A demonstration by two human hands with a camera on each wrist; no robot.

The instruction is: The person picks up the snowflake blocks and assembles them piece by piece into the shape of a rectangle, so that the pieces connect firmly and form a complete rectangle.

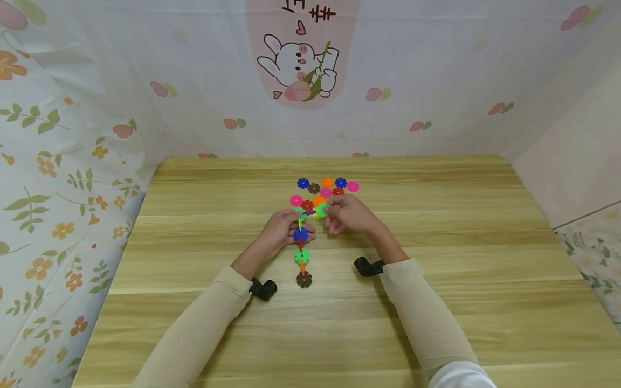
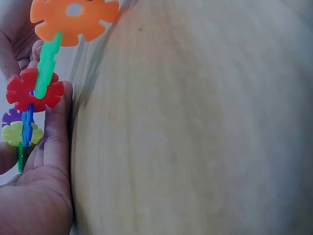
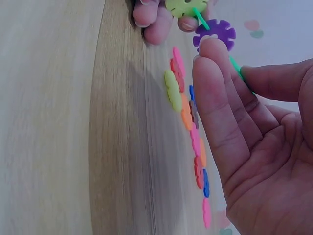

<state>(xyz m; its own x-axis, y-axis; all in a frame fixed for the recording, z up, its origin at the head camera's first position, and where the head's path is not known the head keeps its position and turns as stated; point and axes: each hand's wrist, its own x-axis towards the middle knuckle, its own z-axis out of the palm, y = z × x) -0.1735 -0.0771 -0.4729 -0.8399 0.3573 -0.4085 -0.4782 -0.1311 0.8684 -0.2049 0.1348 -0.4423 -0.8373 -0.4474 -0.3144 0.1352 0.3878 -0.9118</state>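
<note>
A chain of slotted plastic snowflake discs (image 1: 302, 256) in several colours runs toward the person, ending in a brown disc (image 1: 304, 279). My left hand (image 1: 277, 233) pinches its far end at a green disc (image 2: 20, 157), other fingers stretched beneath the chain. A purple disc (image 3: 221, 33) joins on at that end. Thumb and fingers of my right hand (image 1: 353, 214) pinch another green disc (image 3: 236, 66), edge-on beside the purple one. Fingertips partly hide where these two meet, so I cannot tell whether they are joined.
Loose discs lie on the wooden table (image 1: 485, 226) just beyond the hands, among them a brown disc (image 1: 314, 188), a pink disc (image 1: 353, 186) and a yellow disc (image 3: 172, 90). A patterned cloth (image 1: 204, 70) hangs behind the table. Black wrist devices sit at both cuffs.
</note>
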